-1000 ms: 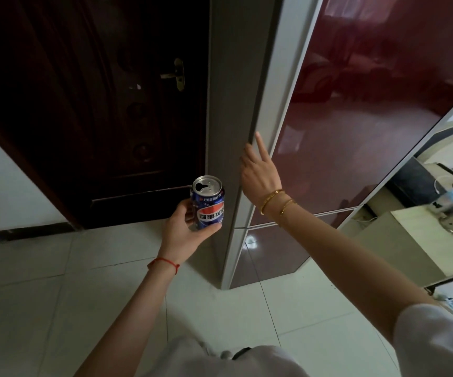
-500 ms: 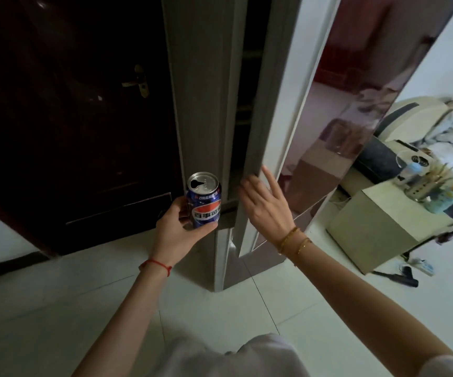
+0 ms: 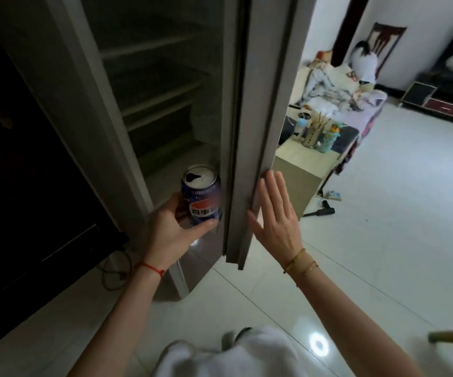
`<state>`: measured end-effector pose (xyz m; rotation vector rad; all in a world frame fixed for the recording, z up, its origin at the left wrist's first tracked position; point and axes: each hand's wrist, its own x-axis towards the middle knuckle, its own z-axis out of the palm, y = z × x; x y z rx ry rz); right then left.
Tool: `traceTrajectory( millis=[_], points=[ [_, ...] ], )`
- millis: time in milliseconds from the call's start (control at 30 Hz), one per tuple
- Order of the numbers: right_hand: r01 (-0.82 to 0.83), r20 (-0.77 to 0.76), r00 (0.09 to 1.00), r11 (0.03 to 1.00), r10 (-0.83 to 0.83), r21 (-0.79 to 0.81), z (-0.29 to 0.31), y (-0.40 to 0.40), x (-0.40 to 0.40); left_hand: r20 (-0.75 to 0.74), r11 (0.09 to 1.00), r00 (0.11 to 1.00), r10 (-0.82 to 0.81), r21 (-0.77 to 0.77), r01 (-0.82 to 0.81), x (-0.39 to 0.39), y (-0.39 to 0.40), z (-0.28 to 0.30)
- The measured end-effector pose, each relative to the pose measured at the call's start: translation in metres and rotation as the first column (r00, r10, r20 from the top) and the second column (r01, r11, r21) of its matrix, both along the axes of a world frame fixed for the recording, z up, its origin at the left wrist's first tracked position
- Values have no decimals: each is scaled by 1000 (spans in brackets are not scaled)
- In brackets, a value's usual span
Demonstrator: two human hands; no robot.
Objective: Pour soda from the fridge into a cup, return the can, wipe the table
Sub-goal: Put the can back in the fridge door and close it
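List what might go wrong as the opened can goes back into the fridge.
1. The blue aluminium soda can has its tab hole open; tilting it on the way to a shelf may spill soda.
2. The left hand holds it low on the body, so a knock against the grey fridge door edge close beside it might loosen the hold.
3. The right hand only rests flat on that door; the door may swing back.

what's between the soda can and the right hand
The fridge door's upright edge stands between the soda can, held by the left hand, and the right hand; head view.
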<state>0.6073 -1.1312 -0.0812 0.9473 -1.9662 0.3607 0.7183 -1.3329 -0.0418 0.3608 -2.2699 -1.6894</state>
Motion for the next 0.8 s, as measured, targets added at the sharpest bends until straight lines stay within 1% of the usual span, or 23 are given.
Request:
traceTrajectory(
  millis=[233,367,467,600,700,800],
  points=[
    [209,107,974,972,-198,-108,2,60,1,-35,986,986,-165,-4,165,-25,42,12],
    [303,195,944,933,-266,-195,8,87,-5,-50,969,968,-244,18,245,-37,60,20],
    [385,260,910,893,-324,-233,11,107,-13,-90,958,954,-286,-19,285,-48,73,27],
    [417,381,875,865,-298,-281,17,132,-28,-119,945,938,-327,-50,323,-66,88,34],
    [391,451,867,852,-213,-349,23,148,-38,-118,937,930,-348,-71,342,-82,101,37],
    [393,539,836,797,-102,-459,32,155,-47,-118,934,928,-354,-89,345,-96,114,43]
  ],
)
